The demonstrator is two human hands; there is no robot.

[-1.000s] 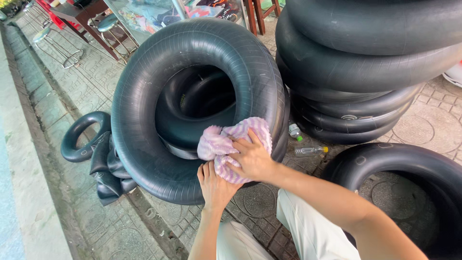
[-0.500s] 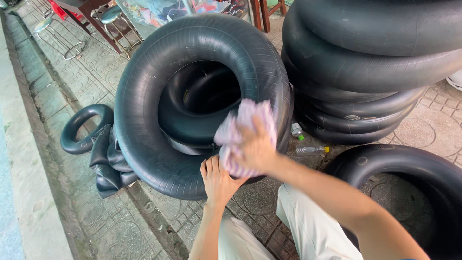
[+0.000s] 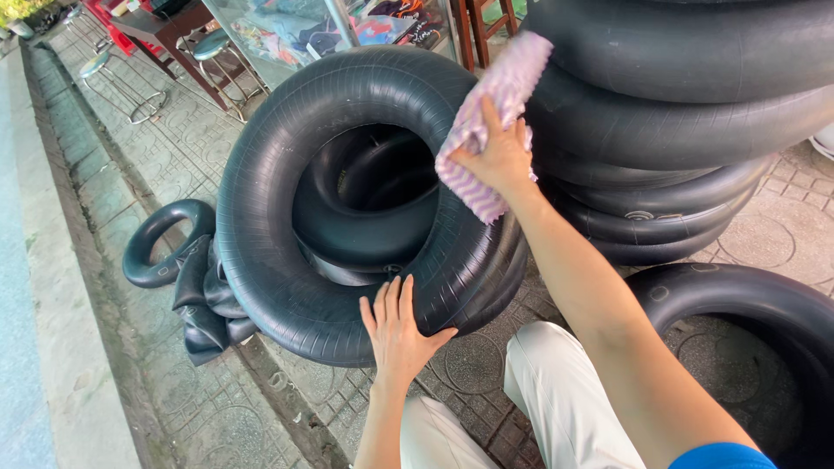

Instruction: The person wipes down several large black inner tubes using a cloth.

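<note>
right hand (image 3: 499, 156) fingers clamped on pink striped rag (image 3: 486, 122), top right of upright inner tube (image 3: 287, 217). left hand (image 3: 398, 334) fingers spread flat on tube's bottom rim.

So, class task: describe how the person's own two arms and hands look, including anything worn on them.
Both hands are bare: no gloves, rings or watch show. The left hand and its forearm are uncovered as far as the picture's lower edge. The right hand leads to a long bare forearm, ending in the edge of a short blue sleeve at the upper arm.
</note>
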